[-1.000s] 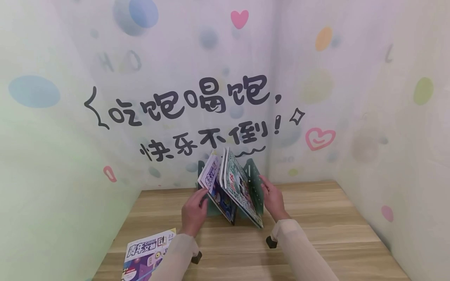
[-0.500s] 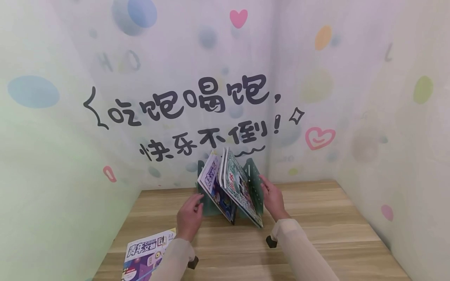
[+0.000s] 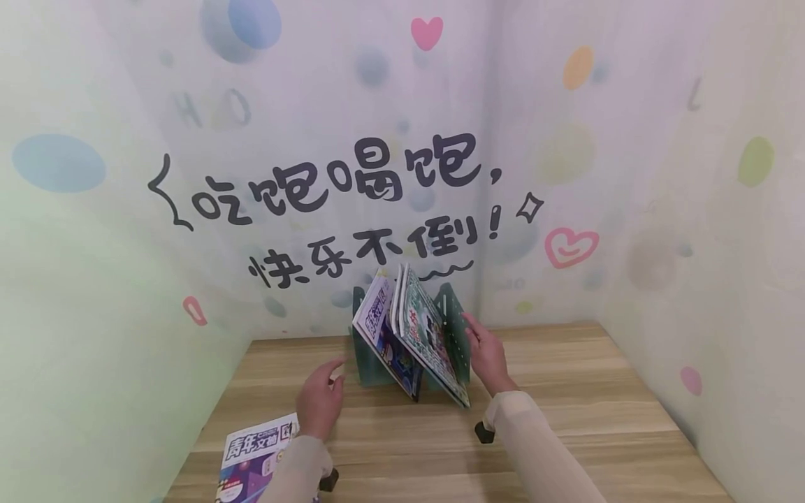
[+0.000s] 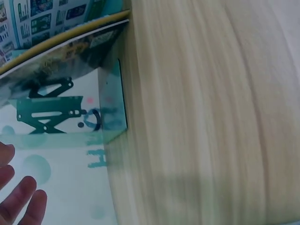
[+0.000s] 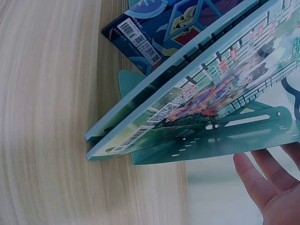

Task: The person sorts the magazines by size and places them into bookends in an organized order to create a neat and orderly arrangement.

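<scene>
A dark green metal bookend rack (image 3: 371, 360) stands on the wooden table against the back wall. Several magazines lean aslant in it: a purple-and-white one (image 3: 377, 314) on the left, and green comic-style ones (image 3: 430, 335) on the right. My left hand (image 3: 321, 402) is apart from the rack, to its left, fingers loosely bent and holding nothing. In the left wrist view its fingers (image 4: 22, 197) show below the rack's side. With its fingers extended, my right hand (image 3: 489, 360) touches the outer face of the rack's right side plate (image 5: 220, 145).
Another magazine (image 3: 251, 447), purple with a white title band, lies flat on the table (image 3: 428, 454) at the front left, partly covered by the left sleeve (image 3: 298, 464). Walls printed with coloured dots and lettering enclose the table at the back and sides.
My left hand has drawn away from the purple-and-white magazine in the rack, moving left and toward me. The right hand stays at the rack's right side; the magazines look unmoved.
</scene>
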`<state>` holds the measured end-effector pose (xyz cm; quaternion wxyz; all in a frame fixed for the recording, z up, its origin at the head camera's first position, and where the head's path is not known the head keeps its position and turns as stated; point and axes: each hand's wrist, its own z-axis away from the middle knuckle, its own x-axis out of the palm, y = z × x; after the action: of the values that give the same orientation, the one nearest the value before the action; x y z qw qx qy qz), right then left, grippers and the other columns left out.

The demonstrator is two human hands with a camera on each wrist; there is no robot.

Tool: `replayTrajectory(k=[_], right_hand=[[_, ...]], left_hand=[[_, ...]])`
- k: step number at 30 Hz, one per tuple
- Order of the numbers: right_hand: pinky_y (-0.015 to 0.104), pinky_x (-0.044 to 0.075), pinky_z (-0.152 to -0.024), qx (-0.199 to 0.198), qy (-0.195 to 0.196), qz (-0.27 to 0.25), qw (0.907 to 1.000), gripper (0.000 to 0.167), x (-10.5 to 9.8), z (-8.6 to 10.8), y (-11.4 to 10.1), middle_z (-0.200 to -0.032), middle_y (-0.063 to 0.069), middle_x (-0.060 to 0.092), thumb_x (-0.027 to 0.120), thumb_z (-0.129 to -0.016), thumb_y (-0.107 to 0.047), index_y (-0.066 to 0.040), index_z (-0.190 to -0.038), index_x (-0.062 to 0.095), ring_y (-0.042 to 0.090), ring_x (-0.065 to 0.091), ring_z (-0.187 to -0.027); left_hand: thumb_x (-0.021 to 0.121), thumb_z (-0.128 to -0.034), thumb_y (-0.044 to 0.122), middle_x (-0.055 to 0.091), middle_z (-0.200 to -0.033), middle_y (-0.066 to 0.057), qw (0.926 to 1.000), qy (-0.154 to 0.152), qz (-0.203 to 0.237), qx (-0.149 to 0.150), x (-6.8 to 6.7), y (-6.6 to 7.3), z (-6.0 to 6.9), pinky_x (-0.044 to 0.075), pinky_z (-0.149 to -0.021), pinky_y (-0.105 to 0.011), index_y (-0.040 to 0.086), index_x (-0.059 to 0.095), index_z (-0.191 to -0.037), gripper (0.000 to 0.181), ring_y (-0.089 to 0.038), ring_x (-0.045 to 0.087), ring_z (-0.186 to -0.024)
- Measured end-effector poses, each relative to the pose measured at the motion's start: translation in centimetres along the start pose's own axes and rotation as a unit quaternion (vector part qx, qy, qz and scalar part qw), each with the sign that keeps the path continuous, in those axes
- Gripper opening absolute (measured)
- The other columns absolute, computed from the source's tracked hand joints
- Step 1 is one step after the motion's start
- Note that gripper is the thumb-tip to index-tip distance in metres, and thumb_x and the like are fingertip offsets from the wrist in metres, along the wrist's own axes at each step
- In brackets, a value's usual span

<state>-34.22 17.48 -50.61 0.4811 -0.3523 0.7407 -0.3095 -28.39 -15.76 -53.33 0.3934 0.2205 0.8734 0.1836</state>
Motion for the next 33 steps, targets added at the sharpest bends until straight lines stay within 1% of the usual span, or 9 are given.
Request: replayTrajectory(k=[6, 10, 15, 19, 22, 24, 26, 29, 33], right_hand=[[0.05, 0.048, -0.096, 0.01, -0.004, 0.004, 0.9999, 0.039, 0.1, 0.1, 0.0, -0.143, 0.009, 0.05, 0.047, -0.104, -0.02, -0.024, -0.142, 0.052, 0.032, 0.054, -0.122], [0.052, 0.046, -0.099, 0.011, -0.003, 0.0, 0.9999, 0.039, 0.1, 0.1, -0.1, -0.143, 0.009, 0.05, 0.047, -0.104, -0.02, -0.023, -0.142, 0.052, 0.033, 0.052, -0.125], [0.052, 0.046, -0.099, 0.009, 0.0, -0.001, 1.0, 0.038, 0.1, 0.2, -0.1, -0.142, 0.01, 0.051, 0.048, -0.103, -0.02, -0.023, -0.141, 0.053, 0.033, 0.054, -0.123], [0.05, 0.049, -0.095, 0.009, -0.002, 0.002, 1.0, 0.038, 0.1, 0.2, -0.1, -0.142, 0.009, 0.051, 0.048, -0.104, -0.02, -0.023, -0.142, 0.053, 0.032, 0.056, -0.119], [0.044, 0.05, -0.086, 0.008, -0.002, 0.004, 1.0, 0.039, 0.1, 0.2, -0.2, -0.142, 0.01, 0.051, 0.047, -0.104, -0.02, -0.023, -0.142, 0.052, 0.03, 0.059, -0.107], [0.041, 0.049, -0.079, 0.007, -0.001, 0.005, 1.0, 0.039, 0.0, 0.2, -0.3, -0.142, 0.009, 0.051, 0.047, -0.104, -0.02, -0.023, -0.142, 0.052, 0.029, 0.059, -0.098], [0.039, 0.047, -0.075, 0.004, 0.0, 0.008, 1.0, 0.039, 0.0, 0.2, -0.3, -0.142, 0.009, 0.051, 0.047, -0.104, -0.02, -0.023, -0.142, 0.052, 0.028, 0.058, -0.093], [0.042, 0.049, -0.08, 0.002, 0.0, 0.006, 1.0, 0.039, 0.0, 0.2, -0.3, -0.142, 0.01, 0.052, 0.047, -0.104, -0.02, -0.023, -0.142, 0.053, 0.029, 0.06, -0.1], [0.048, 0.05, -0.091, 0.001, 0.0, 0.002, 1.0, 0.038, 0.0, 0.1, -0.2, -0.142, 0.01, 0.051, 0.048, -0.103, -0.02, -0.022, -0.141, 0.053, 0.032, 0.057, -0.116]], left_hand=[[0.075, -0.0847, 0.011, 0.07, -0.111, -0.009, 0.9991, -0.028, -0.013, -0.029, -0.4, -1.2, 0.6, 0.057, -0.069, -0.045, 0.012, 0.07, -0.114, 0.029, -0.025, 0.068, -0.084], [0.075, -0.0843, 0.012, 0.07, -0.109, -0.01, 0.999, -0.023, -0.029, -0.028, -0.6, -1.9, 1.0, 0.056, -0.069, -0.047, 0.011, 0.07, -0.112, 0.028, -0.027, 0.068, -0.086], [0.076, -0.0822, 0.011, 0.071, -0.108, -0.011, 0.9988, -0.01, -0.045, -0.017, -1.0, -2.8, 1.5, 0.055, -0.072, -0.048, 0.01, 0.07, -0.109, 0.027, -0.031, 0.067, -0.091], [0.078, -0.0793, 0.01, 0.071, -0.106, -0.012, 0.9979, -0.015, -0.061, -0.015, -1.4, -3.7, 1.9, 0.054, -0.073, -0.05, 0.008, 0.07, -0.107, 0.029, -0.034, 0.067, -0.091], [0.079, -0.0778, 0.01, 0.071, -0.105, -0.013, 0.9972, -0.016, -0.072, -0.013, -1.6, -4.3, 2.1, 0.053, -0.074, -0.051, 0.007, 0.07, -0.106, 0.029, -0.035, 0.067, -0.091], [0.08, -0.0771, 0.009, 0.071, -0.104, -0.014, 0.997, -0.014, -0.075, -0.015, -1.7, -4.6, 2.4, 0.052, -0.076, -0.051, 0.007, 0.07, -0.105, 0.03, -0.035, 0.066, -0.091], [0.08, -0.0771, 0.009, 0.071, -0.103, -0.014, 0.997, -0.009, -0.075, -0.017, -1.8, -4.9, 2.6, 0.051, -0.079, -0.052, 0.006, 0.07, -0.104, 0.029, -0.035, 0.066, -0.092], [0.079, -0.0782, 0.01, 0.071, -0.104, -0.013, 0.9966, -0.009, -0.078, -0.025, -1.8, -5.2, 3.0, 0.049, -0.082, -0.053, 0.006, 0.07, -0.104, 0.028, -0.035, 0.065, -0.094], [0.079, -0.0779, 0.01, 0.071, -0.105, -0.013, 0.9958, -0.005, -0.087, -0.028, -1.8, -5.9, 3.3, 0.047, -0.081, -0.055, 0.007, 0.071, -0.103, 0.027, -0.036, 0.065, -0.096]])
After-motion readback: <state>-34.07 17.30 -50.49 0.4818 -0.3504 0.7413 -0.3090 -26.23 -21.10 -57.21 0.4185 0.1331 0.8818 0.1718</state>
